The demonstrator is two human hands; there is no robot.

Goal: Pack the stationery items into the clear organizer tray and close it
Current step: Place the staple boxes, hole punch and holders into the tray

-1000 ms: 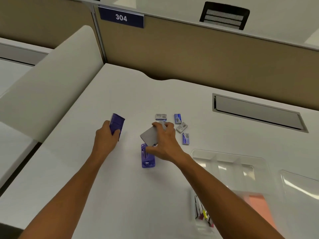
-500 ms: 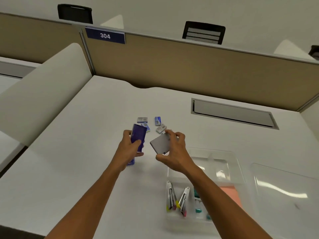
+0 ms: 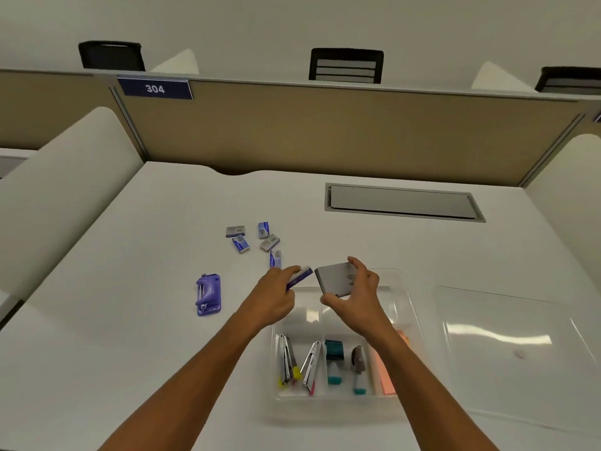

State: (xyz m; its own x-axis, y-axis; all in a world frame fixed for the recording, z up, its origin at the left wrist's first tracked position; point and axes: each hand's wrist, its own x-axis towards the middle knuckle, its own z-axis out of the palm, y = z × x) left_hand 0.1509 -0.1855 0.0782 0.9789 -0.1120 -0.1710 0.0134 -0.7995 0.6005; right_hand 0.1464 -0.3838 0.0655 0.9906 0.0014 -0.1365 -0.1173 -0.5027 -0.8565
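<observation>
My left hand grips a flat purple box over the far left corner of the clear organizer tray. My right hand holds a flat grey box above the tray's far compartments. The tray's near compartments hold staplers, a teal item, a grey and teal item and an orange pad. Its clear lid lies flat on the right. A purple hole punch and several small staple boxes lie on the desk to the left.
The white desk is bounded by a tan partition at the back and white dividers at both sides. A grey cable hatch is set into the desk behind the tray.
Both hands have carried their boxes rightward from the hole punch and staple boxes to above the tray. The view has shifted, bringing the whole tray and lid into sight.
</observation>
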